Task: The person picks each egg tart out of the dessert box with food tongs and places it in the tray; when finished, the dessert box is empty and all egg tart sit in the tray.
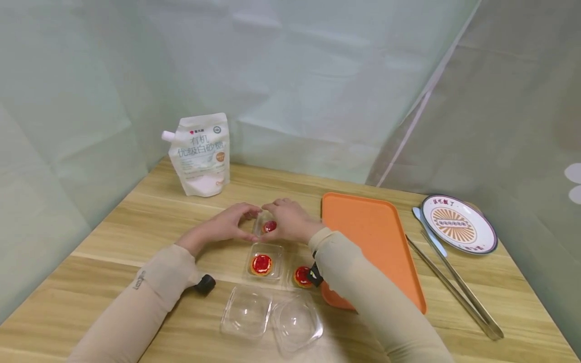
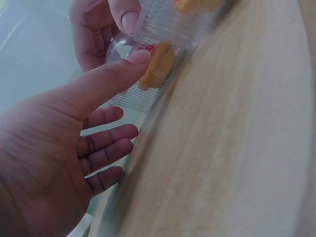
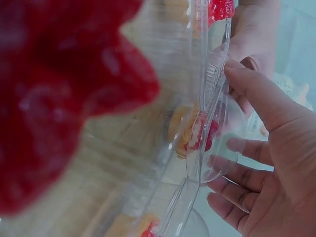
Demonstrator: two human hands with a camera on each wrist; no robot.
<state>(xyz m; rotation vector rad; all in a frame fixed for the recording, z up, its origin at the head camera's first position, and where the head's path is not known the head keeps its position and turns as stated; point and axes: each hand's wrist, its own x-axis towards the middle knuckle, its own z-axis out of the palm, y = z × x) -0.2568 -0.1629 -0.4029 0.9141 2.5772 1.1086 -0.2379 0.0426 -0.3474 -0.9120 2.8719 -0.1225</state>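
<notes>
A clear plastic box (image 1: 257,222) holding a red-topped tart (image 1: 269,226) stands on the table between both hands. Its domed lid (image 3: 232,148) lies over the tart in the right wrist view. My left hand (image 1: 231,222) is at its left side, thumb (image 2: 136,58) against the near side and the other fingers loosely spread beyond. From the right, my right hand (image 1: 290,222) curves round the box, thumb at a corner and fingers along the dome. Closer to me, two more boxes hold a tart (image 1: 260,264) and another tart (image 1: 302,276), their lids (image 1: 247,312) folded open.
An orange tray (image 1: 372,242) lies right of the boxes, partly under the right forearm. Beyond it are metal tongs (image 1: 467,302), a pale blue knife (image 1: 431,229) and a patterned plate (image 1: 458,224). A white spouted pouch (image 1: 201,156) stands at the back left, before a cloth backdrop.
</notes>
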